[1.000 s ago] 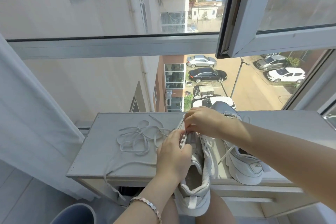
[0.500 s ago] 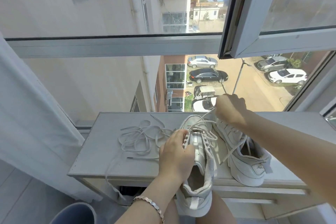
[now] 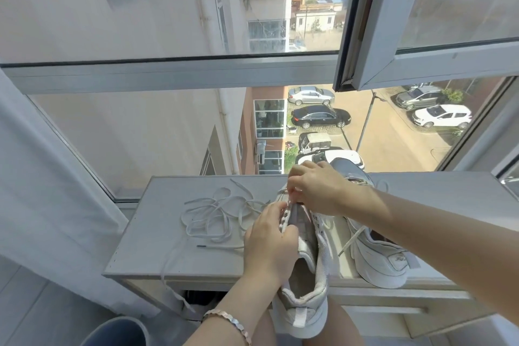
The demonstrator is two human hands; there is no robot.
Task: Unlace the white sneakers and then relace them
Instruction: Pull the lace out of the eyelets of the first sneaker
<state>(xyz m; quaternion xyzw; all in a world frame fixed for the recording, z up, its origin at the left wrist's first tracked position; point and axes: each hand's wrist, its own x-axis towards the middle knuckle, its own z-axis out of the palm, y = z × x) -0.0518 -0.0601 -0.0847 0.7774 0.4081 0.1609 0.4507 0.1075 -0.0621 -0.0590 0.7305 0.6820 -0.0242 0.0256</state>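
Observation:
A white sneaker [image 3: 307,298] stands heel toward me at the sill's front edge, over my lap. My left hand [image 3: 269,244] grips its left eyelet side. My right hand [image 3: 317,191] is over the toe end and pinches the lace at the upper eyelets. A second white sneaker [image 3: 382,258] lies on the sill [image 3: 157,244] to the right, partly behind my right forearm. A loose white lace [image 3: 216,213] is piled on the sill to the left, one end hanging over the front edge.
The window glass stands right behind the sill, with an open sash [image 3: 421,36] above right. A white curtain [image 3: 42,191] hangs at the left. A blue-grey bin rim [image 3: 118,331] shows at bottom left. A drawer front [image 3: 393,314] sits under the sill.
My right hand had pulled the lace up and to the right half a second ago; it has come back down to the sneaker's eyelets. My left hand stays on the shoe.

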